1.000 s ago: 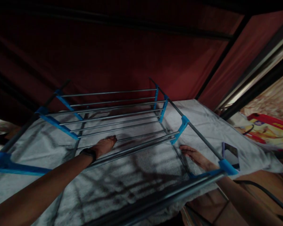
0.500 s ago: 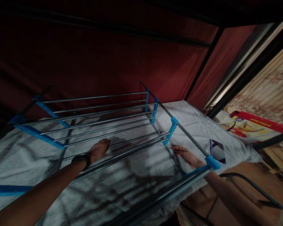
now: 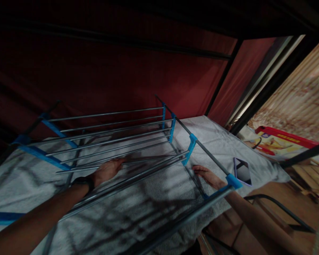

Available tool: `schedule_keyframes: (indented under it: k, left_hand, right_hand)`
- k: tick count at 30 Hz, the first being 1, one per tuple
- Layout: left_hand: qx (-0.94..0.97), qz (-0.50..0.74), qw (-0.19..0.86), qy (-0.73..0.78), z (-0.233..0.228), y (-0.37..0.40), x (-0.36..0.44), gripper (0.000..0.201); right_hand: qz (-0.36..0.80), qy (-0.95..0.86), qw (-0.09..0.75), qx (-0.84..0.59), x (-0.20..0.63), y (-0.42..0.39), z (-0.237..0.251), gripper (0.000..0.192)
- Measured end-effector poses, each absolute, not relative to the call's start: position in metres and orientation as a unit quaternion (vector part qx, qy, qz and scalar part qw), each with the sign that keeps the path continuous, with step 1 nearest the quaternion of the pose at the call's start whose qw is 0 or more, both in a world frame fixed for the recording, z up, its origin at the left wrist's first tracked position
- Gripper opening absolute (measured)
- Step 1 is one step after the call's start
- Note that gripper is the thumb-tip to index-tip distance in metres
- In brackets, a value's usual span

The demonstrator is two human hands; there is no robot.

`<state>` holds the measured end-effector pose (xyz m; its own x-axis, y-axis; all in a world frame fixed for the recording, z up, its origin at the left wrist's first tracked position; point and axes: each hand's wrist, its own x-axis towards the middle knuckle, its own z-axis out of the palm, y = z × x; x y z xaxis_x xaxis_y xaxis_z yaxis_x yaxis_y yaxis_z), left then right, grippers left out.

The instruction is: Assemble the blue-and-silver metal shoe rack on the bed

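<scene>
A rack of grey metal tubes with blue plastic connectors point(image 3: 193, 139) lies on its side across a pale cloth point(image 3: 159, 193). My left hand point(image 3: 107, 171), a dark band at its wrist, is closed around a thin metal rod point(image 3: 146, 161) among the rack's crossbars. That rod's left end pokes out past the hand towards the left blue bracket point(image 3: 45, 156). Between the right-hand side tubes is my right hand point(image 3: 208, 176), fingers stretched out and holding nothing visible. It hovers close below a blue bracket point(image 3: 188, 151). Several rods point(image 3: 133, 180) run nearer to me, their left ends apart from any bracket.
To the right, a phone point(image 3: 242, 171) rests on the cloth near its edge. Beyond it lies a red and yellow box point(image 3: 284, 143). A dark red sheet point(image 3: 117, 78) hangs behind the rack. A black metal frame point(image 3: 281, 209) stands below at right.
My left hand has drawn slightly left with the thin rod, whose left end now sits higher and farther left. My right hand is nearly unchanged. The view has shifted a little.
</scene>
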<state>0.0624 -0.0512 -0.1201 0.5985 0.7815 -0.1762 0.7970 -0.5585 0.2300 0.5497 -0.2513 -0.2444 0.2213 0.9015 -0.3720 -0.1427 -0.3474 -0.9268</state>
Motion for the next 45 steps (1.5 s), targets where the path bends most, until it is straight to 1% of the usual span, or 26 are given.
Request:
schedule_keyframes:
  k: [3, 9, 12, 15, 17, 21, 23, 26, 30, 35, 40, 45]
  left_hand:
    - [0.888, -0.040, 0.142, 0.435, -0.094, -0.052, 0.061, 0.046]
    - [0.879, -0.084, 0.067, 0.465, -0.062, -0.054, 0.052, 0.050]
    - [0.864, -0.069, 0.038, 0.497, -0.048, -0.059, 0.043, 0.054]
    - [0.862, -0.047, 0.055, 0.503, -0.031, -0.071, 0.039, 0.058]
    - [0.865, -0.041, 0.047, 0.498, -0.020, -0.082, 0.040, 0.061]
    - [0.869, -0.037, -0.034, 0.493, -0.001, -0.103, 0.045, 0.066]
    - [0.869, -0.032, -0.055, 0.491, 0.005, -0.111, 0.045, 0.067]
    - [0.861, -0.020, -0.050, 0.505, 0.009, -0.121, 0.040, 0.072]
    - [0.842, -0.012, -0.009, 0.539, 0.010, -0.129, 0.030, 0.078]
    - [0.853, 0.029, 0.066, 0.518, 0.005, -0.132, 0.028, 0.072]
    - [0.859, 0.024, 0.070, 0.507, -0.006, -0.135, 0.036, 0.066]
    - [0.853, 0.023, 0.081, 0.515, -0.015, -0.137, 0.039, 0.067]
  right_hand:
    - [0.542, -0.303, 0.483, -0.618, 0.550, -0.250, -0.248, 0.037]
    - [0.527, -0.304, 0.513, -0.606, 0.547, -0.250, -0.253, 0.040]
    - [0.518, -0.308, 0.518, -0.607, 0.545, -0.249, -0.252, 0.038]
    - [0.513, -0.312, 0.522, -0.605, 0.545, -0.248, -0.251, 0.038]
    - [0.515, -0.314, 0.523, -0.602, 0.545, -0.247, -0.250, 0.040]
    - [0.518, -0.323, 0.519, -0.599, 0.544, -0.249, -0.246, 0.039]
    - [0.513, -0.327, 0.519, -0.600, 0.542, -0.250, -0.244, 0.036]
    - [0.508, -0.322, 0.522, -0.604, 0.540, -0.252, -0.239, 0.031]
    - [0.519, -0.293, 0.522, -0.610, 0.536, -0.249, -0.228, 0.025]
    - [0.535, -0.259, 0.542, -0.594, 0.536, -0.235, -0.197, 0.017]
    - [0.549, -0.280, 0.570, -0.544, 0.543, -0.213, -0.134, 0.019]
    - [0.541, -0.288, 0.594, -0.522, 0.543, -0.197, -0.078, 0.023]
